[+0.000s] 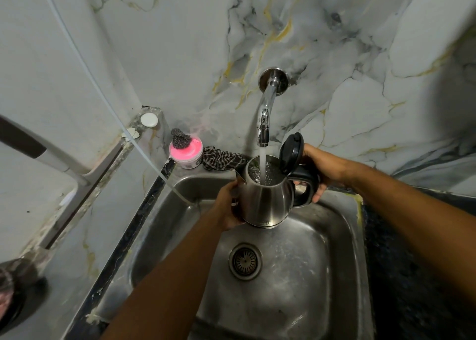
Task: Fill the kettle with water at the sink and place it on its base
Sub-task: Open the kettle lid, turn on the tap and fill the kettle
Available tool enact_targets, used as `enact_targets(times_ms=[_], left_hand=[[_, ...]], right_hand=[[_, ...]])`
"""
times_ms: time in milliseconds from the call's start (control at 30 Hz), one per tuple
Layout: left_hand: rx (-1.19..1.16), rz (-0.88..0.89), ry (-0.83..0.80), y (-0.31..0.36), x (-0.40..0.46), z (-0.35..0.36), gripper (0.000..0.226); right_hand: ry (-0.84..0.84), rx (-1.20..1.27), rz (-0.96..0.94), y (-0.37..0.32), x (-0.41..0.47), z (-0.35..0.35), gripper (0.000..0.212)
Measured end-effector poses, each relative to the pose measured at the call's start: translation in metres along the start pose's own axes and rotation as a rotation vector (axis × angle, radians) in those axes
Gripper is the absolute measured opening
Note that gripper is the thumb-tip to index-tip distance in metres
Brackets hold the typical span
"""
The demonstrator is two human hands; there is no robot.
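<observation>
Status: mid-fill. Kettle (268,200) is held in the air over the sink (334,262), between both hands, directly under the tap (263,123). Lid (291,152) flipped open and standing up on the right-hand side of the mouth. Water stream (262,164) runs straight into the opening; bubbling water visible inside, level not readable from this angle.

Hands:
- Left hand (229,205): wrapped around the steel body on the spout side, supporting it from the side and below. Closed on the kettle.
- Right hand (318,174): fingers curled round the black handle (306,185). Closed on the kettle.

Kettle sits roughly upright, maybe tipped slightly toward the left hand. Not touching the sink floor; drain (245,261) is below it, nearer the person.

Other stuff: pink tub (186,152) with a scourer (180,138) on top and a striped cloth (221,159) just beyond the left hand, on the sink's back edge. Not in the way.

Done: kettle at sink, lid open, tap on, water going in.
Left, by my read: stop at a sensible fill, shut off the tap, close the lid, carry it to the base. Base isn't in view, so can't say which way it goes. A dark round object at far left, well away from the left hand, is too blurred to identify.
</observation>
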State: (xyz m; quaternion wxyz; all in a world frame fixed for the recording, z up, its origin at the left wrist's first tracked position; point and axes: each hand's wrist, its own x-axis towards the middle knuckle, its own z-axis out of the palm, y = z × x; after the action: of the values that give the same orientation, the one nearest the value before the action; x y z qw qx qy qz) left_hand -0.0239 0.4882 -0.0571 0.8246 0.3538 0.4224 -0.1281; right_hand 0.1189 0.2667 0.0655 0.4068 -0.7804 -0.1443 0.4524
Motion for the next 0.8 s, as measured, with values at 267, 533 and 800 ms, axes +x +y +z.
enact_targets(times_ms=[267, 533, 800], left_hand=[[-0.018, -0.01, 0.01, -0.001, -0.005, 0.004, 0.059], [0.002, 0.003, 0.022, 0.002, -0.013, 0.008, 0.044], [-0.007, -0.016, 0.021, 0.001, -0.015, 0.009, 0.046]], right_hand=[[0.012, -0.009, 0.001, -0.001, -0.004, 0.0, 0.074], [0.046, -0.015, -0.022, -0.001, -0.001, 0.003, 0.075], [0.023, -0.032, -0.024, 0.001, -0.001, 0.001, 0.086]])
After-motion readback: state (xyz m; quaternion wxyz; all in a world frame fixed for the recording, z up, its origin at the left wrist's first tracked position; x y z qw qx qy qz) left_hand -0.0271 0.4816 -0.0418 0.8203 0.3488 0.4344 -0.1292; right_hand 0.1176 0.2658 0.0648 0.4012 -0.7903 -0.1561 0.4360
